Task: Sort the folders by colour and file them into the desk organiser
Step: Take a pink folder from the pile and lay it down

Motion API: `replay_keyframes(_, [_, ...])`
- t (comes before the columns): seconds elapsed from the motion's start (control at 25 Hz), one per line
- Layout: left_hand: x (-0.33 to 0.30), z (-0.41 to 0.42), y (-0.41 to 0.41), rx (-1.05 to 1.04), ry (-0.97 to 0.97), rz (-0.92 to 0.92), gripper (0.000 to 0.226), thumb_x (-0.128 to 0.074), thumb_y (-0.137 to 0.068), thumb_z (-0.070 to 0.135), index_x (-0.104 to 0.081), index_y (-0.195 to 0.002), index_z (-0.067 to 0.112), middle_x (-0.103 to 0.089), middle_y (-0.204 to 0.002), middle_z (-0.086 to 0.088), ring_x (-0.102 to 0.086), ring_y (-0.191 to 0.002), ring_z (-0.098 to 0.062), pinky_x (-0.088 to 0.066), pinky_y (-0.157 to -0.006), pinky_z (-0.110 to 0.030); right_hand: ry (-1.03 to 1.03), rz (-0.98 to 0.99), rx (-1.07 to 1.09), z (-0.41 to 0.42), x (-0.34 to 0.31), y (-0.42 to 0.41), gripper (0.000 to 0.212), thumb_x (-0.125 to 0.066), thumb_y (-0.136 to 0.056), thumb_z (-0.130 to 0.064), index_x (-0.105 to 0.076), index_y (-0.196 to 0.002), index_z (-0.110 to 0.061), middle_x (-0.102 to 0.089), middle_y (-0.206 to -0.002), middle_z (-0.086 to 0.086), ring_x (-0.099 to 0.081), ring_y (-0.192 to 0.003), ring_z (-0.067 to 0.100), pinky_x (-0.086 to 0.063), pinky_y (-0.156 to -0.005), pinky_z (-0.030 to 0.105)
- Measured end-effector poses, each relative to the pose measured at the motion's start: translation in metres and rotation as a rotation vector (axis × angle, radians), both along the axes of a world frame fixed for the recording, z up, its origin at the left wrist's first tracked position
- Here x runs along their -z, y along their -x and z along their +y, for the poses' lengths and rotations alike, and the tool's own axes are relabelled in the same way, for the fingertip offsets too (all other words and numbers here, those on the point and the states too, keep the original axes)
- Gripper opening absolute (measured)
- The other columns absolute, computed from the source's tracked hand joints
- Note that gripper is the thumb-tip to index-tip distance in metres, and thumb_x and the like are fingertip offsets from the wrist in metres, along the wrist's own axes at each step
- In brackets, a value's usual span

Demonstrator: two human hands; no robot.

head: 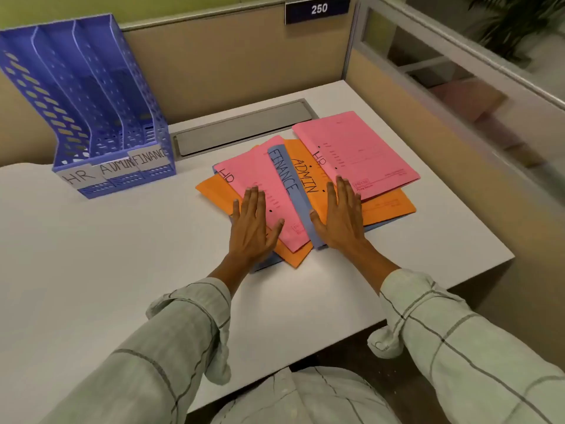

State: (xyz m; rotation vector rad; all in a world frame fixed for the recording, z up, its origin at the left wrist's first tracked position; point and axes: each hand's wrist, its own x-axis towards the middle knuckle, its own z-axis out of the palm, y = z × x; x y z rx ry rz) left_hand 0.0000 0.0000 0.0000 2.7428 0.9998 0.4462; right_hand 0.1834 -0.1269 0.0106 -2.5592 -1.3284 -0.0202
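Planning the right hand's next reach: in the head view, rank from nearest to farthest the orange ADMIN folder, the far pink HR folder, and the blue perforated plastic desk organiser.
1. Orange ADMIN folder, under the right hand.
2. Far pink HR folder, just beyond the fingertips.
3. Blue perforated plastic desk organiser, far left.

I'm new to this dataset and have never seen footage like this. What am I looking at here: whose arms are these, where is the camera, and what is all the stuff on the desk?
There is no machine here. A person wears a wide-angle camera on the head, looking down at their own arms, so the single picture is their own view.

On the white desk lies a loose pile of folders: two pink folders marked HR, an orange folder marked ADMIN, a blue folder marked FINANCE, and more orange and blue beneath.

The left hand rests flat on a pink folder, the right hand flat across the blue and orange ones. Neither grips anything.

At the back left stands a blue desk organiser with three slots labelled HR, ADMIN and FINANCE; no folders show in them.
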Motion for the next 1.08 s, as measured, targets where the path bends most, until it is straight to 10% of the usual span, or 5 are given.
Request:
replay_keyframes(0.32, [0.002,-0.006,-0.075,0.118,0.057,0.031,0.081,-0.023,-0.095,0.061,-0.014,-0.154,0.006,-0.010,-0.163,-0.016,-0.007,-0.151,-0.031,-0.015,-0.121,-0.053,0.123,0.144,0.083,-0.006,0.006,-0.069,0.068,-0.050,-0.096,-0.044,-0.029,-0.150,-0.008,-0.018,-0.160,0.017,-0.016,-0.148,0.036,-0.033,-0.113,0.051])
replay_keyframes(0.52, [0.009,0.000,-0.108,0.122,0.073,0.071,0.075,-0.030,-0.099,0.055,-0.019,-0.154,0.005,-0.016,-0.162,-0.017,-0.014,-0.150,-0.033,-0.022,-0.120,-0.049,0.201,0.152,0.059,0.003,0.007,-0.097,0.037,-0.055,-0.096,-0.033,-0.054,-0.120,-0.006,-0.060,-0.117,0.018,-0.057,-0.107,0.036,-0.051,-0.079,0.041])
replay_keyframes(0.8, [0.005,0.000,-0.135,0.089,0.031,-0.039,0.043,-0.046,-0.098,0.041,-0.057,-0.119,0.004,-0.061,-0.110,-0.014,-0.051,-0.102,-0.031,-0.045,-0.075,-0.042,0.296,-0.020,-0.063,0.028,-0.001,-0.098,0.016,-0.052,-0.090,-0.004,-0.059,-0.104,-0.003,-0.064,-0.094,0.020,-0.063,-0.084,0.037,-0.045,-0.063,0.036])
replay_keyframes(0.96, [-0.012,-0.008,-0.148,-0.048,0.420,-0.308,0.033,-0.053,-0.096,0.026,-0.059,-0.074,0.003,-0.061,-0.065,-0.014,-0.056,-0.060,-0.030,-0.044,-0.052,-0.040,0.185,-0.075,-0.083,0.021,-0.012,-0.092,0.015,-0.057,-0.089,-0.008,-0.064,-0.102,-0.005,-0.068,-0.091,0.018,-0.061,-0.071,0.033,-0.047,-0.061,0.034])
replay_keyframes(1.08, [-0.026,-0.011,-0.158,-0.231,0.810,-0.437,0.029,-0.059,-0.094,0.030,-0.063,-0.093,0.002,-0.070,-0.078,-0.017,-0.068,-0.072,-0.032,-0.057,-0.065,-0.042,0.018,-0.068,-0.126,0.008,-0.024,-0.069,0.018,-0.060,-0.085,-0.014,-0.069,-0.099,-0.007,-0.072,-0.083,0.016,-0.065,-0.068,0.039,-0.056,-0.064,0.040])
